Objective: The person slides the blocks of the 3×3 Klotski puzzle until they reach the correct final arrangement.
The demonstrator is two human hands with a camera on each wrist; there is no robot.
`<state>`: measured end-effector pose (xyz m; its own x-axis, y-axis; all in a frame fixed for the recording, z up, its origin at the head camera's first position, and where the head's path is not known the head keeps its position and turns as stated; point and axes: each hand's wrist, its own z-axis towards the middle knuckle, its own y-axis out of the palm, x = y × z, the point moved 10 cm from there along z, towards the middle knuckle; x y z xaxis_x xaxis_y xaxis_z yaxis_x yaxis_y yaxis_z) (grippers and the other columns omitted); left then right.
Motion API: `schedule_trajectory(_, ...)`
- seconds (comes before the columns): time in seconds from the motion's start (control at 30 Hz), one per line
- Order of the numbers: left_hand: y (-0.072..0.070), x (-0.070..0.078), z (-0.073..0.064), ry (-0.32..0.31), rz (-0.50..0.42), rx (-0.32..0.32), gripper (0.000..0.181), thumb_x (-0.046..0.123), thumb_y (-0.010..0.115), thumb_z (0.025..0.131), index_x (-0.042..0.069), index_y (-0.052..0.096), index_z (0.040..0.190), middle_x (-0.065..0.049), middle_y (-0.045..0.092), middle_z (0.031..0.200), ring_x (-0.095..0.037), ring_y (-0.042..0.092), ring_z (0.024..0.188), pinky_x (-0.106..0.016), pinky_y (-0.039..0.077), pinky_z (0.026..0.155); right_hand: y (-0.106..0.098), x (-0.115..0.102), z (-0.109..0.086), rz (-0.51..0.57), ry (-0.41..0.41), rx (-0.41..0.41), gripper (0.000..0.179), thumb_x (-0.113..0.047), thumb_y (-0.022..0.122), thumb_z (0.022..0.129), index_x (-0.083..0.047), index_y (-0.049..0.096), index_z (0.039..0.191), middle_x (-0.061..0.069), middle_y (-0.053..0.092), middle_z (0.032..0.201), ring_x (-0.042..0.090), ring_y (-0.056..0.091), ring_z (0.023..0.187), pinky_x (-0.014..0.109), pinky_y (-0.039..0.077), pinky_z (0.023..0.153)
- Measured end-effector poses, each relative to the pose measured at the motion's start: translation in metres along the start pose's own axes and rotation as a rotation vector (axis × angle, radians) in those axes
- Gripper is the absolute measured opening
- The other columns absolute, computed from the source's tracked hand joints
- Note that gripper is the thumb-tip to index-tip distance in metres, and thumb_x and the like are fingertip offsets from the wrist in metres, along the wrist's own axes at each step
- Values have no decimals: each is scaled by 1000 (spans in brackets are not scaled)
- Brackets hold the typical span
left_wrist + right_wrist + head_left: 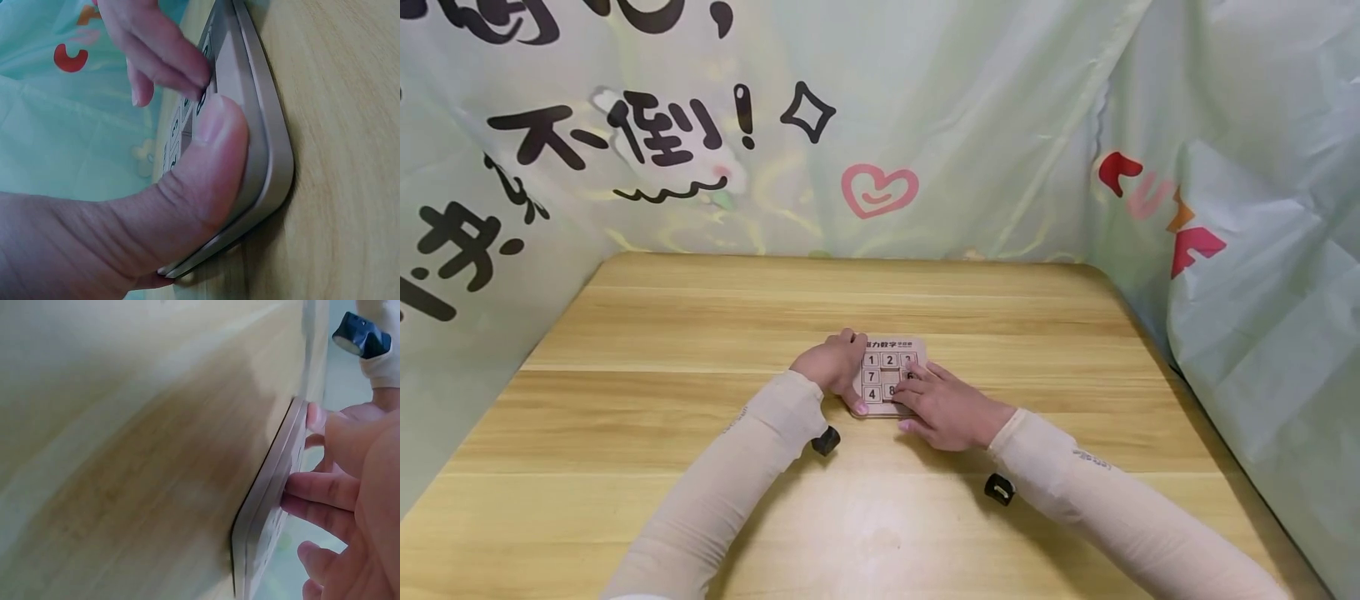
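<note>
A number slide puzzle (889, 411) lies flat on the table, a square tray with numbered tiles and dark lettering along its far edge. Tiles 1, 2 and 3 form the far row; a gap sits in the middle, with tile 7 (871, 377) to its left and tile 8 (891, 390) below. My left hand (835, 367) grips the puzzle's left side, its thumb (219, 150) on the near left corner. With fairly straight fingers (319, 487), my right hand (951, 408) touches the tiles around 8 and 6. Its fingers hide the lower right tile.
The wooden table (700, 317) extends around the puzzle on all sides. Printed cloth (970, 108) hangs behind it and along both sides. Each sleeve carries a small black device, one near the left wrist (826, 440) and one near the right wrist (1000, 489).
</note>
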<state>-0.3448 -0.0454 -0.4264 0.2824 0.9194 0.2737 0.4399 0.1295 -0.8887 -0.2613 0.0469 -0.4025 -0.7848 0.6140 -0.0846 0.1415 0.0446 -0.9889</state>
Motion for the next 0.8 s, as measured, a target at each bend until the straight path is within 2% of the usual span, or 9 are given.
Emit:
schedule_trajectory(0.2, 0, -2, 1, -7, 2, -1, 110, 47, 88, 48, 4, 37, 136, -18, 40, 136, -32, 44, 122, -42, 41, 105, -2, -1, -3, 30, -16, -2, 48, -35, 51, 100, 0, 55, 133, 12, 55, 136, 40, 28, 140, 56, 17, 114)
schedule_trajectory(0.5, 1, -1, 0, -5, 8, -2, 109, 47, 88, 49, 3, 37, 136, -18, 39, 137, -32, 44, 122, -41, 41, 104, 11, 26, -10, -15, 76, -31, 65, -44, 47, 100, -2, 34, 149, 13, 32, 154, 42, 16, 143, 54, 14, 116)
schedule_trajectory(0.8, 0, 0, -1, -6, 13, -3, 111, 47, 88, 50, 4, 36, 138, -18, 37, 139, -33, 43, 124, -42, 42, 104, 8, 25, -8, 6, 75, -40, 64, -43, 46, 101, -1, 36, 148, 14, 33, 154, 42, 17, 142, 55, 15, 115)
